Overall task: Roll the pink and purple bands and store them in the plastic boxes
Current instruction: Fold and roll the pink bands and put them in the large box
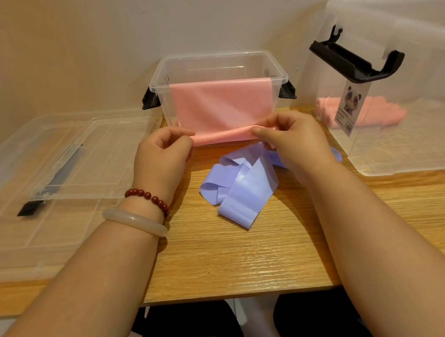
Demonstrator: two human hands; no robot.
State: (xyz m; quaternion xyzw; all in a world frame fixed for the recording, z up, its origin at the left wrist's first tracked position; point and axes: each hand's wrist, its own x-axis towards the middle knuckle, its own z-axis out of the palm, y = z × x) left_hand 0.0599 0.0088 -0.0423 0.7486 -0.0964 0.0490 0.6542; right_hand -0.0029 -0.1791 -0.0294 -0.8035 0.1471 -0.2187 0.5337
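Pinches the near end of the wide flat pink elastic band (223,105) at its two corners: left hand (163,152) and right hand (292,139) both closed on it with thumb and fingers, low over the wooden table (226,264), near the middle of the far edge. Leaves the rest of the band draped up over the near wall of the small clear plastic box with black side latches (156,76).

Risks a skewed, loose roll if one corner leads the other. May drag the light box toward the near edge if the band is pulled taut. Could catch the crumpled lilac-purple elastic band (245,185), lying partly under the right hand, and wind it in.

Seems to hold nothing in the small box beyond the pink band's far end. Keeps several rolled pink bands (385,112) in the large clear plastic box with a black handle (405,143) at the far right corner. Lays a flat clear plastic lid (50,164) along the left edge.
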